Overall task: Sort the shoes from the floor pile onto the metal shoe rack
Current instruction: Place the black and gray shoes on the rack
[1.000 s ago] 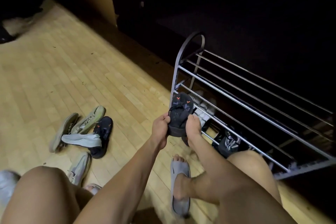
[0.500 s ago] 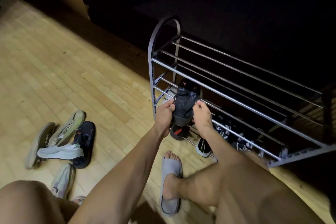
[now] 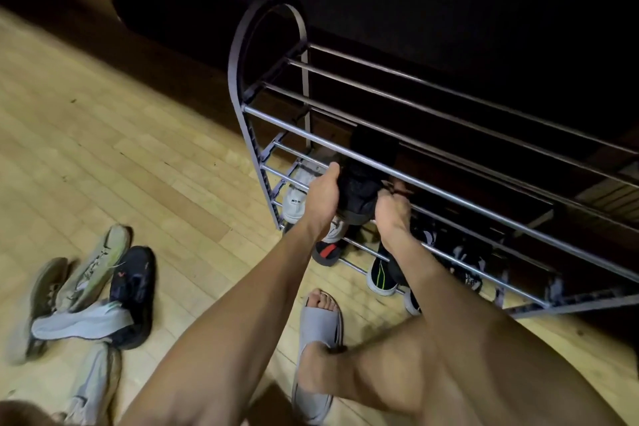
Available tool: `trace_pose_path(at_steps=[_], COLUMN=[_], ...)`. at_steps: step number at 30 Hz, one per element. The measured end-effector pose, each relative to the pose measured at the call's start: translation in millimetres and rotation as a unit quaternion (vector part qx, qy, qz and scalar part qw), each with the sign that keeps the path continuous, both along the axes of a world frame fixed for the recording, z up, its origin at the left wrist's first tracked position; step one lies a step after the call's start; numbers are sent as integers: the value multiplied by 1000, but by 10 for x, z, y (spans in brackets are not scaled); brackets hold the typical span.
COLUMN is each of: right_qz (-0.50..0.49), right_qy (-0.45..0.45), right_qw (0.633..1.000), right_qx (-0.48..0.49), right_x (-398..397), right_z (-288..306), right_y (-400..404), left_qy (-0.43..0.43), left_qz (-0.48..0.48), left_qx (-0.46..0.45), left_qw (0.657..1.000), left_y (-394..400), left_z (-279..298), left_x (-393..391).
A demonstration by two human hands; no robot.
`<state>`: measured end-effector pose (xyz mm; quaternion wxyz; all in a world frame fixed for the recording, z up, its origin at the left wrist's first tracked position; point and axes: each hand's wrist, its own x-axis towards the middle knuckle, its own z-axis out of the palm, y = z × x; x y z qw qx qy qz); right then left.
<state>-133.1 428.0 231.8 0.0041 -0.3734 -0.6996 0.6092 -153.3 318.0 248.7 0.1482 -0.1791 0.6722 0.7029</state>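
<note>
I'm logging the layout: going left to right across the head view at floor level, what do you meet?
Shoe pile → grey slide on the foot → left hand → black shoe → right hand → rack.

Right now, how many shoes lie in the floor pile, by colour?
Black sneaker: 1
Olive shoe: 1
Cream-and-green sneaker: 1
Light grey shoes: 2
Total: 5
Not counted: the held dark shoe, gripped by the left hand and right hand at the metal shoe rack.
</note>
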Motion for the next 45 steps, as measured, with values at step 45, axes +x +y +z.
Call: trace_pose_path(at_steps=[45], right_qz=[353], right_qy=[99], right_qw=[924], right_qx=[111], right_x=[831], right_z=[1215], right_y=[-1985], left_qy=[91], left_qz=[304], left_qx=[42], left_qw=[947], left_y=[-3163], left_z=[601], left_x=[1627])
